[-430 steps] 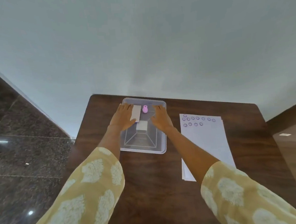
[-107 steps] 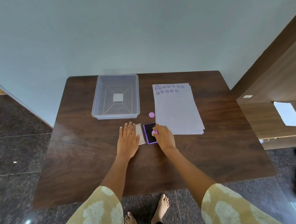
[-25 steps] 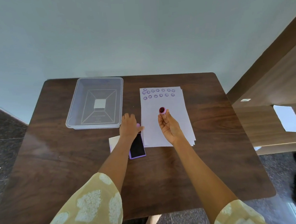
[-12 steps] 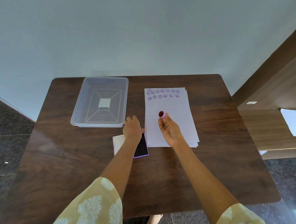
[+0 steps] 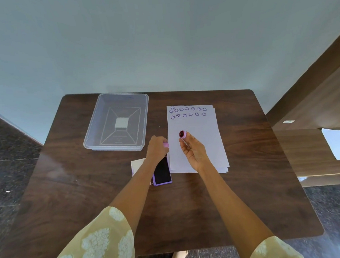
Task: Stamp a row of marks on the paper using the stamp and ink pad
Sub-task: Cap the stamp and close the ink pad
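Note:
A stack of white paper [image 5: 198, 147] lies on the brown table [image 5: 248, 163], with two rows of purple smiley marks [image 5: 188, 112] along its far edge. Above the middle of the sheet, my right hand [image 5: 193, 150] pinches the small pink stamp [image 5: 182, 134], whose dark inked face is turned up toward me. My left hand [image 5: 157, 150] rests at the paper's left edge, its fingers curled on a small pink cap [image 5: 166, 145]. The open purple ink pad [image 5: 161, 173] lies just below that hand, with its white lid [image 5: 137, 165] beside it and partly hidden by my forearm.
A clear plastic tray [image 5: 89, 141] with a white label on its bottom stands at the back left of the table. A wooden cabinet [image 5: 316, 138] with a white sheet [image 5: 339, 145] on it flanks the right side. My bare feet and dark floor show below the near edge.
My right hand keeps the stamp face-up over the paper, almost where it was. My left hand's fingers have curled tighter on the pink cap. The view has shifted slightly.

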### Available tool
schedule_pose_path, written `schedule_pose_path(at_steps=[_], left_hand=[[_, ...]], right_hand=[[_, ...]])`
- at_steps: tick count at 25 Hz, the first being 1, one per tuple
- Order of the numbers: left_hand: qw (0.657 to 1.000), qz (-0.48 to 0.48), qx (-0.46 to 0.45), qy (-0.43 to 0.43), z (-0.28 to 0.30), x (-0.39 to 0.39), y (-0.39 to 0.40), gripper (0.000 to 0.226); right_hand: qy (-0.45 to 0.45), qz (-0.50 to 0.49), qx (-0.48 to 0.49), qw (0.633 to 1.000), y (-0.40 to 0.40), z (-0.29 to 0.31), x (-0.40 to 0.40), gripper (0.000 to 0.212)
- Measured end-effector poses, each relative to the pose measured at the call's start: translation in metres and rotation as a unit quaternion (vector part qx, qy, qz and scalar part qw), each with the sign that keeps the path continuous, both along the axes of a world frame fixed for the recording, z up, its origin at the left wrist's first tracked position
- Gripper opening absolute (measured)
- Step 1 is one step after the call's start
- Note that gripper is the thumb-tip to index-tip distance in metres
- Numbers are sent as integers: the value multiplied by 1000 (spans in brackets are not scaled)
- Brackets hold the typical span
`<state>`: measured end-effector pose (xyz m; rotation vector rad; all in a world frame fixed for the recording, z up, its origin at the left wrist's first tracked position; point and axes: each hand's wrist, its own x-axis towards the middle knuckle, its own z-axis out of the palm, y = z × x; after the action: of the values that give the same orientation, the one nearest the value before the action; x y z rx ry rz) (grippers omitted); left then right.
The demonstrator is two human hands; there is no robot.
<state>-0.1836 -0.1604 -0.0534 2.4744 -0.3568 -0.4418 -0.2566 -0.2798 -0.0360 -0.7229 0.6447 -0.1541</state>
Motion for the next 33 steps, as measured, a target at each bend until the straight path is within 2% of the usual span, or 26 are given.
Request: schedule_pose_path(at_steps=[6, 7, 11, 13, 18, 29, 33], left_hand=[[989, 30, -137, 44, 5, 0, 5, 37], [988, 27, -146, 43, 6, 0, 7, 39], [986, 20, -165, 29, 6, -2, 15, 47], [984, 5, -180, 19, 6, -3, 19, 51], [979, -25, -201, -21, 9, -3, 26, 57], [963, 16, -270, 0, 5, 1, 35, 54], [960, 18, -280, -2, 6, 1, 37, 52]], right_hand=[[20, 20, -103, 994, 8, 2, 8, 9], [35, 22, -131, 991, 10, 1, 11, 14], [114, 43, -296, 947, 16, -3, 21, 23], [120, 66, -327, 935, 19, -5, 23, 27], [108, 102, -297, 943, 26, -5, 21, 30], [95, 118, -225, 963, 36, 3, 18, 27], [94, 97, -235, 963, 41, 2, 22, 25]])
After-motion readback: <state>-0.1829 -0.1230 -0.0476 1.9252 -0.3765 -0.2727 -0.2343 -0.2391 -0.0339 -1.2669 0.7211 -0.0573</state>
